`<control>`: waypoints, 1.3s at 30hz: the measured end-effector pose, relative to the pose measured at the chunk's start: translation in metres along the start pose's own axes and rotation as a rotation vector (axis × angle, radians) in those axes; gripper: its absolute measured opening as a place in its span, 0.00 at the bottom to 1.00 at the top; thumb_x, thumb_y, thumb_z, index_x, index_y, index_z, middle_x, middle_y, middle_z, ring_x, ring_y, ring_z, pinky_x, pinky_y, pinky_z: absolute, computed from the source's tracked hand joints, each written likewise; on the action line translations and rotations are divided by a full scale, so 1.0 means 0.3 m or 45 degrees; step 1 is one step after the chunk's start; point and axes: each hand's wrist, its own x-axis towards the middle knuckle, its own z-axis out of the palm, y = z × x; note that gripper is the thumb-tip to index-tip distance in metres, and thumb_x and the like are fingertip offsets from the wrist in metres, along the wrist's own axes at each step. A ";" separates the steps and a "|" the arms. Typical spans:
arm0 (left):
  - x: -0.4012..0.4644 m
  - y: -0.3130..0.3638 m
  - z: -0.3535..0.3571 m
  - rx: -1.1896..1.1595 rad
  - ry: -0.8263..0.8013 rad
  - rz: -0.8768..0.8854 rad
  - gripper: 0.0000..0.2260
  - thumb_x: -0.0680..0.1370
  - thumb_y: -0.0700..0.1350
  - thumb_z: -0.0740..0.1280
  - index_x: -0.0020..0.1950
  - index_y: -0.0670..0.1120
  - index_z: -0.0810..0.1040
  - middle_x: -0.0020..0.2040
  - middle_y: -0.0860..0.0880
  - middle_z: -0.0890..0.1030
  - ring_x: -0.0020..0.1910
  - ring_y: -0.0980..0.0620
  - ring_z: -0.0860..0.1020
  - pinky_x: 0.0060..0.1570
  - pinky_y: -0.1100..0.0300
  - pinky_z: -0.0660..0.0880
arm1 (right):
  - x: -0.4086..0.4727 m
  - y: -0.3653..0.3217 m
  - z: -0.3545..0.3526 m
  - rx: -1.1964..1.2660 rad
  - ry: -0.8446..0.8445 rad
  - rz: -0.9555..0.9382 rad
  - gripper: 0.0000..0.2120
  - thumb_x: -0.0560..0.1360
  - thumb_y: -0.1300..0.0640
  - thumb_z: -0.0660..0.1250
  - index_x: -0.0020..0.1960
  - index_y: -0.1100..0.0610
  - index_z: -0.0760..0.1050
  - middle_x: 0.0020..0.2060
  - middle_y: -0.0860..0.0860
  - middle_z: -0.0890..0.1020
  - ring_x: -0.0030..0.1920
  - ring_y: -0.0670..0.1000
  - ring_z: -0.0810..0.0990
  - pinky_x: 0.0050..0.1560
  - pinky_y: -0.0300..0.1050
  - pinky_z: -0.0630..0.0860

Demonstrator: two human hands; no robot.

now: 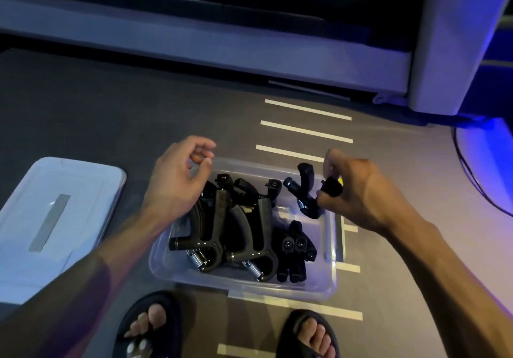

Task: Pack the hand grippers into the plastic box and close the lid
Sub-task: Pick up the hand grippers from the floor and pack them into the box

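Note:
A clear plastic box (331,280) stands open on the dark floor between my arms. Several black hand grippers with steel springs (219,235) lie inside it. My right hand (363,194) grips one more black hand gripper (304,188) by a handle and holds it over the box's far right corner. My left hand (177,180) hovers above the box's far left corner, fingers loosely curled, holding nothing. The box's lid (55,219), pale with a grey strip, lies flat on the floor to the left.
My two feet in black sandals (150,327) stand just in front of the box. White tape lines (305,132) mark the floor behind and to the right of the box. A grey frame (455,41) rises at the back right, with a black cable (472,171) beside it.

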 end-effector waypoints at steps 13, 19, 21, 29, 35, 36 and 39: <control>-0.054 -0.022 0.030 0.079 0.004 0.014 0.09 0.78 0.39 0.70 0.54 0.53 0.81 0.46 0.60 0.81 0.49 0.57 0.79 0.55 0.57 0.76 | -0.014 -0.027 0.118 -0.500 -0.199 0.115 0.24 0.71 0.51 0.69 0.32 0.48 0.52 0.30 0.47 0.62 0.27 0.48 0.57 0.27 0.43 0.55; -0.127 0.114 0.171 0.181 -0.523 0.565 0.05 0.79 0.50 0.70 0.52 0.53 0.82 0.48 0.59 0.84 0.46 0.56 0.77 0.51 0.55 0.76 | -0.015 -0.011 0.148 -0.619 -0.168 0.109 0.12 0.72 0.48 0.66 0.42 0.52 0.63 0.33 0.48 0.66 0.34 0.58 0.67 0.29 0.43 0.56; -0.148 0.156 0.260 0.286 -0.685 0.738 0.08 0.78 0.54 0.70 0.54 0.53 0.83 0.48 0.57 0.84 0.48 0.54 0.77 0.50 0.55 0.76 | -0.015 -0.012 0.147 -0.602 -0.158 0.091 0.13 0.73 0.46 0.65 0.42 0.52 0.64 0.36 0.49 0.69 0.36 0.59 0.68 0.33 0.45 0.62; -0.208 0.226 0.462 0.954 -1.029 0.926 0.17 0.60 0.57 0.80 0.43 0.52 0.81 0.38 0.55 0.83 0.47 0.48 0.80 0.44 0.58 0.73 | -0.016 0.039 0.134 -0.441 -0.159 0.077 0.15 0.68 0.46 0.71 0.39 0.51 0.67 0.35 0.49 0.75 0.36 0.56 0.70 0.39 0.49 0.73; -0.217 0.199 0.521 1.057 -0.921 0.980 0.16 0.58 0.49 0.81 0.40 0.49 0.79 0.33 0.51 0.81 0.44 0.45 0.77 0.40 0.55 0.68 | -0.011 0.068 0.129 -0.355 -0.182 0.058 0.12 0.65 0.49 0.72 0.38 0.51 0.69 0.32 0.47 0.74 0.34 0.53 0.71 0.36 0.48 0.73; -0.215 0.192 0.522 1.039 -0.924 0.980 0.16 0.59 0.49 0.80 0.41 0.50 0.79 0.34 0.51 0.81 0.45 0.46 0.77 0.42 0.55 0.69 | -0.011 0.072 0.128 -0.339 -0.177 0.059 0.12 0.64 0.49 0.72 0.38 0.51 0.69 0.32 0.47 0.74 0.34 0.53 0.71 0.37 0.48 0.74; -0.200 0.204 0.498 0.951 -0.926 0.943 0.13 0.67 0.53 0.77 0.47 0.50 0.81 0.42 0.53 0.84 0.53 0.47 0.78 0.48 0.54 0.71 | -0.014 0.072 0.121 -0.321 -0.166 0.058 0.12 0.63 0.50 0.72 0.37 0.51 0.70 0.32 0.48 0.75 0.35 0.55 0.72 0.38 0.49 0.76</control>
